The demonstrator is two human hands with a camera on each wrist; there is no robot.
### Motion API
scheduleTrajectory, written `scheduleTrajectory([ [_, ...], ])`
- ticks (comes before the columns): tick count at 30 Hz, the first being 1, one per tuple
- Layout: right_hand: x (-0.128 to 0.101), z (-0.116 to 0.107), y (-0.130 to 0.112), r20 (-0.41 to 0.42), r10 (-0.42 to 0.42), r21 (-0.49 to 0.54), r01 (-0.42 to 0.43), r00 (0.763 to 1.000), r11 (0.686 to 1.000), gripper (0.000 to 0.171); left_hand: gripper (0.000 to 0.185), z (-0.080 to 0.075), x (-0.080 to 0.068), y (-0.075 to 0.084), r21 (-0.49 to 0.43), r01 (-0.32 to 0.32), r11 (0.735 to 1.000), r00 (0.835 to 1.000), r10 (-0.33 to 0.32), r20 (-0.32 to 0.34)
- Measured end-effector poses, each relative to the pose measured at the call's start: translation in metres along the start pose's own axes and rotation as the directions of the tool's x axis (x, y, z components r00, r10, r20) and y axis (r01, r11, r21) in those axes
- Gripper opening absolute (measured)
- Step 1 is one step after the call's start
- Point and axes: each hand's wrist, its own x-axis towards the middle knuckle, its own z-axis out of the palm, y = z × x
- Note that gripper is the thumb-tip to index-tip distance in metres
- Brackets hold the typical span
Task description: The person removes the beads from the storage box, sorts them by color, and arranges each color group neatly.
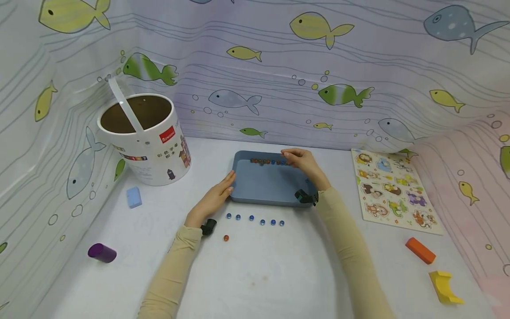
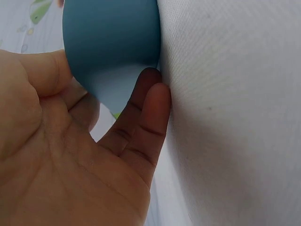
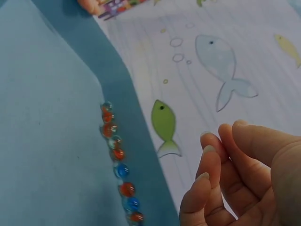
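Blue tray: lay flat on the white bench, roughly mid-bench; taken as landmark for all entries below.

Marbles in tray: a row of orange and blue glass marbles stood along the tray's far inner wall, touching one another in a line; also seen in the right wrist view.

Left hand: rested against the tray's near-left corner, fingers straight and relaxed, tips touching the rounded corner of the tray; nothing was clasped.

Right hand: hovered at the tray's far-right corner, just beside the end of the marble row. Its fingers were loosely curled with the tips drawn together; whether a marble sat between them could not be told from where I stood.

Loose marbles on bench: six blue ones in a line just in front of the tray's near edge; one orange marble lay a little nearer, left of that line.

White bucket: left of the tray and further back, open, with a white handle.

Pale blue block: left of the tray.

Purple cylinder: left and well forward of the tray, on its side.

Animal puzzle board: right of the tray, flat.

Orange block and yellow arch block: right and forward of the tray, near each other.
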Motion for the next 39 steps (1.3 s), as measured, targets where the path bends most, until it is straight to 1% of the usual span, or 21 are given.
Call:
scheduleTrajectory([
  [3, 0.011, 0.007, 0.002, 0.000, 0.018, 0.027, -0.018, 1.000, 0.999, 0.044, 0.052, 0.000, 0.000, 0.000, -0.002, 0.002, 1.000, 1.000, -0.002, 0.002],
  [6, 0.022, 0.015, 0.007, -0.011, 0.064, 0.074, -0.063, 0.998, 0.995, 0.040, 0.052, 0.001, 0.001, 0.000, -0.002, 0.003, 1.000, 1.000, -0.003, 0.007],
  [8, 0.028, 0.020, 0.012, -0.023, 0.093, 0.082, -0.091, 0.995, 0.992, 0.038, 0.052, 0.002, 0.001, 0.000, -0.005, 0.003, 1.000, 1.000, -0.003, 0.009],
  [13, 0.034, 0.032, 0.023, -0.073, 0.152, 0.068, -0.147, 0.986, 0.987, 0.035, 0.052, 0.004, 0.002, 0.001, -0.011, -0.005, 1.000, 1.000, 0.006, 0.012],
  [17, 0.037, 0.039, 0.029, -0.118, 0.166, 0.046, -0.162, 0.979, 0.986, 0.031, 0.052, 0.003, 0.002, 0.001, -0.011, -0.007, 1.000, 1.000, 0.007, 0.012],
  [24, 0.039, 0.048, 0.035, -0.154, 0.147, -0.055, -0.157, 0.977, 0.986, 0.027, 0.051, 0.002, -0.002, 0.001, -0.004, -0.019, 1.000, 1.000, 0.019, 0.003],
  [33, 0.039, 0.052, 0.036, -0.151, 0.084, -0.171, -0.110, 0.985, 0.979, 0.027, 0.052, 0.002, -0.002, 0.000, -0.003, -0.005, 1.000, 1.000, 0.005, 0.015],
  [35, 0.040, 0.052, 0.035, -0.155, 0.047, -0.219, -0.081, 0.987, 0.972, 0.025, 0.052, 0.001, -0.002, 0.000, -0.004, -0.004, 1.000, 1.000, 0.004, 0.014],
  [39, 0.041, 0.051, 0.033, -0.163, -0.036, -0.351, -0.024, 0.986, 0.936, 0.020, 0.051, 0.001, 0.000, 0.001, -0.018, -0.008, 1.000, 1.000, 0.008, 0.002],
])
